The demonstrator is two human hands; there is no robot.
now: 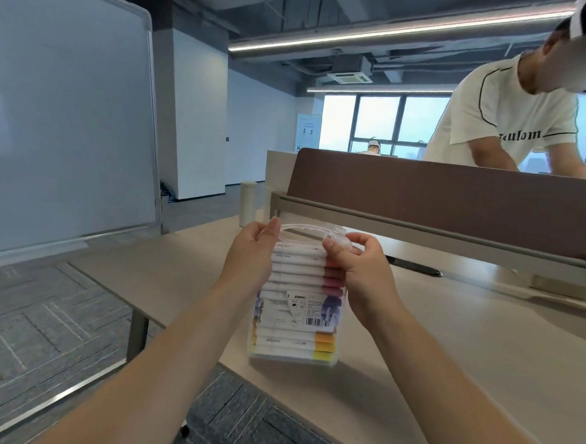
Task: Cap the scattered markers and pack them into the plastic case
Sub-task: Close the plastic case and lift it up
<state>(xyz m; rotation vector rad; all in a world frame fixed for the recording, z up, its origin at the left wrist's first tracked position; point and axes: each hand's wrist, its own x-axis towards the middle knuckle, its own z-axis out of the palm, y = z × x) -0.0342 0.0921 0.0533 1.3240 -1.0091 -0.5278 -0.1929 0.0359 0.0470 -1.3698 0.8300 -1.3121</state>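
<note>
A clear plastic case (294, 325) stands upright on the beige desk (463, 344), filled with several white markers stacked flat, their caps red, purple, orange and yellow on the right side. A white barcode label shows on its front. My left hand (250, 253) grips the case's upper left edge, thumb by the clear handle. My right hand (360, 264) grips the upper right edge, thumb pressing near the handle's right end. No loose markers are visible on the desk.
A brown divider panel (452, 197) runs across the desk's back. A cream cylindrical bottle (248, 203) stands at the far left corner. A whiteboard (69, 121) stands left of the desk. A person in a white T-shirt (507, 119) leans over beyond the divider.
</note>
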